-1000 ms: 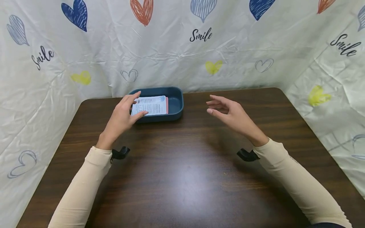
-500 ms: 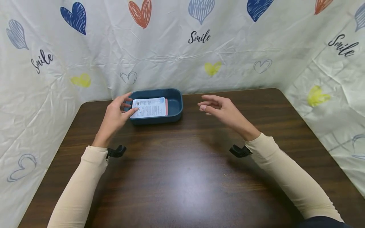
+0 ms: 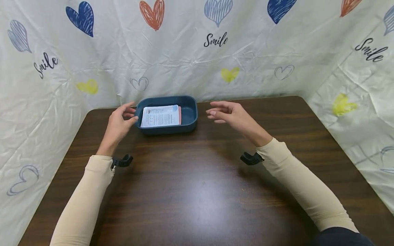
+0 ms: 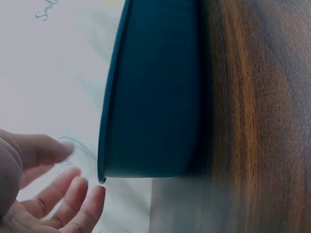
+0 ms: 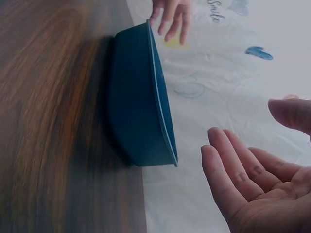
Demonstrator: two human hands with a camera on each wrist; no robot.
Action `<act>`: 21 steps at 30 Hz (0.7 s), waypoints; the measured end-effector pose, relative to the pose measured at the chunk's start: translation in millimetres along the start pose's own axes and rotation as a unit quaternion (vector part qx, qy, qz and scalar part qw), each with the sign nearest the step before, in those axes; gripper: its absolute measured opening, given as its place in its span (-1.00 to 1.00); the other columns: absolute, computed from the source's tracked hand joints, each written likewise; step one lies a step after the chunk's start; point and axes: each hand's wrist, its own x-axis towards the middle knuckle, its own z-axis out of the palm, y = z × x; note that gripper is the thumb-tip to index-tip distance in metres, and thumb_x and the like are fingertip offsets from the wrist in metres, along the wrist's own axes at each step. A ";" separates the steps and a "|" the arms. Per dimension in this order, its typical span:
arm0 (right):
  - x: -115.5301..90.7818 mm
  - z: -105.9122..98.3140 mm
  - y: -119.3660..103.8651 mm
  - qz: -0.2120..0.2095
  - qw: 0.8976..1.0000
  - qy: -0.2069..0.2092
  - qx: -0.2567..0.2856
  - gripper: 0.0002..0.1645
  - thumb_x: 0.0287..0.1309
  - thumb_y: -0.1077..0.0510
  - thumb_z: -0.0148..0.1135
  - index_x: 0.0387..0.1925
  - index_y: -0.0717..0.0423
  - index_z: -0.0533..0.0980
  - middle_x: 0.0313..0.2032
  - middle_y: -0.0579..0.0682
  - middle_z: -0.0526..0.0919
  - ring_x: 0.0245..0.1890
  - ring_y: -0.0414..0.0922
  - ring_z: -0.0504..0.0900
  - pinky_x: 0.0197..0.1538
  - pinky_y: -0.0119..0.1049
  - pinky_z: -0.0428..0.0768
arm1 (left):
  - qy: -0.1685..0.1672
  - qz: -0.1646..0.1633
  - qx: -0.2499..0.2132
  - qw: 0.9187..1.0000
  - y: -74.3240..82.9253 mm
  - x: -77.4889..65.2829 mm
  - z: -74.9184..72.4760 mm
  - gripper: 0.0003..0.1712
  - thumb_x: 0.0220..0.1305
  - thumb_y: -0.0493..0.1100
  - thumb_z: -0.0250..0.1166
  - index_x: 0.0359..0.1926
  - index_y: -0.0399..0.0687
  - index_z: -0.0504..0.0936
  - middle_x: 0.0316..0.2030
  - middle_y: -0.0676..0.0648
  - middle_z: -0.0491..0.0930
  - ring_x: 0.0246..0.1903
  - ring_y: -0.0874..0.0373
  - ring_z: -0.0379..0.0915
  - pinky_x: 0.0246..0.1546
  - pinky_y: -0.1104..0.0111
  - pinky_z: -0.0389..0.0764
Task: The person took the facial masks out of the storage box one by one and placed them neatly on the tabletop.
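Near the back edge of the table stands a dark blue rectangular tub point(image 3: 167, 130). Inside it lies a white printed packet point(image 3: 160, 116), with a strip of a pink item point(image 3: 180, 115) showing at its right end. Just off the tub's left end is my left hand point(image 3: 118, 121), fingers loosely bent and holding nothing; whether a fingertip touches the rim I cannot tell. My right hand point(image 3: 231, 114) hovers right of the tub, apart from it, with relaxed fingers and nothing in them. The right wrist view shows the tub's outer wall point(image 5: 133, 97) and that hand's palm point(image 5: 262, 194).
The dark wood table point(image 3: 197, 177) carries the tub at its far side. Behind it and along both sides hangs a white cloth point(image 3: 184, 51) printed with hearts and "Smile". Black straps point(image 3: 123, 160) sit at both wrists.
My left hand has moved left, from over the packet to beside the tub's left end. My right hand has come left, closer to the tub. The packet stays in the tub.
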 end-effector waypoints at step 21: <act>32.5 11.8 -0.5 0.006 0.997 -0.047 0.064 -0.37 0.44 -0.02 0.20 0.41 0.12 0.36 0.25 0.19 0.58 0.27 0.11 0.56 0.33 0.01 0.48 | -0.055 -0.170 -0.177 0.968 -15.0 10.7 4.2 -0.39 0.41 -0.41 0.19 0.45 -0.33 0.32 0.20 -0.37 0.42 -0.19 0.18 0.53 -0.20 0.52 0.67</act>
